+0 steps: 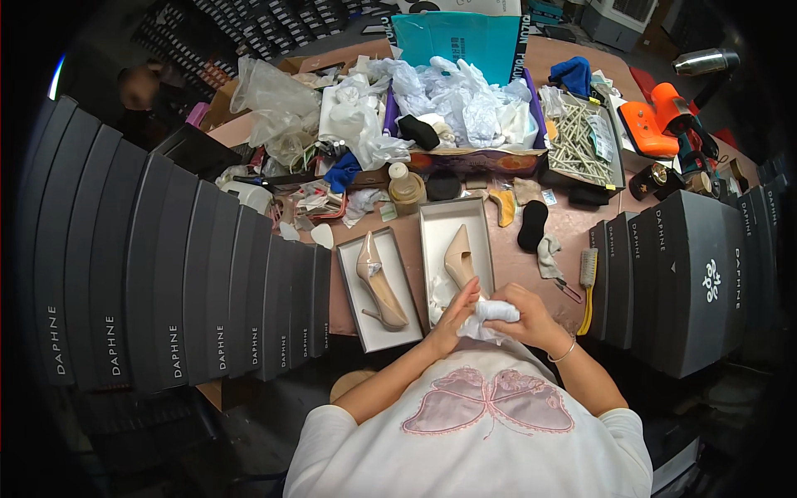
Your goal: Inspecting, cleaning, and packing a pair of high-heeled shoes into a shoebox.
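Observation:
In front of me a beige high-heeled shoe (459, 251) lies in an open shoebox (485, 217), with white tissue paper (437, 304) at the box's near end. A second beige high-heeled shoe (383, 292) lies in the shallow grey-edged box lid (397, 339) to the left. My right hand (533, 319) is closed around a wad of white paper (497, 311) over the near edge of the box. Beside that wad, my left hand (453, 322) has its fingers stretched out and holds nothing; whether its palm touches the paper is hard to see.
Dark shoeboxes (187, 274) are stacked on the left, more (697, 282) on the right. A yellow-handled brush (588, 286), black pad (533, 226) and pump bottle (405, 189) lie or stand nearby. Behind are a paper-filled box (465, 153) and a tray of sticks (581, 145).

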Demonstrator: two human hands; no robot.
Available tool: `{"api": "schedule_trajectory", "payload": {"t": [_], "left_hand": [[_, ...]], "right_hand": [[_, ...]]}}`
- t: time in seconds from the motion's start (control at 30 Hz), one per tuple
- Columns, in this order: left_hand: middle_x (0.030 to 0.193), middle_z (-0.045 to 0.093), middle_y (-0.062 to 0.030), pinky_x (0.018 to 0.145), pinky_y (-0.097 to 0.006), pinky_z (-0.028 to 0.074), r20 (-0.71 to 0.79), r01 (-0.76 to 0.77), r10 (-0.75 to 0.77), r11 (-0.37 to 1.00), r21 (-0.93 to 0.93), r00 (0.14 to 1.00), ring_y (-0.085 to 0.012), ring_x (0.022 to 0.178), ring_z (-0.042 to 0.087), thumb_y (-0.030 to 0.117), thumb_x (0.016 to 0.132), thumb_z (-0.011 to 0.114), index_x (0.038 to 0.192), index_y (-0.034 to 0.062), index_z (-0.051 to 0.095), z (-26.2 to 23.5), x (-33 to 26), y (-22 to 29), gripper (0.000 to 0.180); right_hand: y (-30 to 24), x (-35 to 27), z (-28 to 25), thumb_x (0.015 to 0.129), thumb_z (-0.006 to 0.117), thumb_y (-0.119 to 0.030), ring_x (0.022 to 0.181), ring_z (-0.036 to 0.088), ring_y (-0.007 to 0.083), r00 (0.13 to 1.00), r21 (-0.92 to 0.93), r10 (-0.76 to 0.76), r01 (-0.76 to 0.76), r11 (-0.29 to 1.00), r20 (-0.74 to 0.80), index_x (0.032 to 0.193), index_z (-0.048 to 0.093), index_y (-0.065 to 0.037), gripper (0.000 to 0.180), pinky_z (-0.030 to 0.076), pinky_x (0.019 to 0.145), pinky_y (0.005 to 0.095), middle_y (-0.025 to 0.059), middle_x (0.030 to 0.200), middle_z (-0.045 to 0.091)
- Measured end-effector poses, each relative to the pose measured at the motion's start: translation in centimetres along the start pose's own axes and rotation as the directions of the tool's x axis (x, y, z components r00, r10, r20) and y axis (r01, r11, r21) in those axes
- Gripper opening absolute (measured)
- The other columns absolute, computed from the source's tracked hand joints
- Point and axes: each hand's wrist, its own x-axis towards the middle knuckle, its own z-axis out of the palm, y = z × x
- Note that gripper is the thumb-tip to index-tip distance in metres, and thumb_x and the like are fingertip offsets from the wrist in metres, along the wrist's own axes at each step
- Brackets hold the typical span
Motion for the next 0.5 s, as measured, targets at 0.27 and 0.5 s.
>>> {"api": "schedule_trajectory", "payload": {"t": [0.27, 0.5], "left_hand": [[0.112, 0.059, -0.0094, 0.086, -0.034, 0.054, -0.001, 0.431, -0.443, 0.874, -0.225, 0.897, -0.0192, 0.099, 0.063, 0.015, 0.099, 0.043, 0.123, 0.0014, 0.049, 0.3, 0.8, 0.3, 0.028], [0.129, 0.047, -0.0200, 0.095, -0.035, 0.044, -0.379, 0.204, -0.079, 0.931, 0.302, 0.922, -0.0264, 0.118, 0.049, 0.023, 0.090, 0.059, 0.145, -0.0011, 0.022, -1.8, 3.5, -0.3, 0.070]], "right_hand": [[2.3, -1.6, 2.9, 0.071, 0.073, -0.009, 0.107, 0.052, 0.0339, 0.965, -0.317, -0.250, 0.212, 0.924, -0.083, 0.121, 0.059, -0.009, 0.052, 0.045, 0.083, 0.0429, 0.0134, 0.120, 0.054], [3.3, -3.6, 0.0, 0.082, 0.071, -0.017, 0.092, 0.063, 0.0295, 0.983, 0.026, 0.085, -0.082, 0.996, -0.164, 0.120, 0.055, -0.004, 0.044, 0.050, 0.080, 0.0328, 0.0151, 0.107, 0.063]]}}
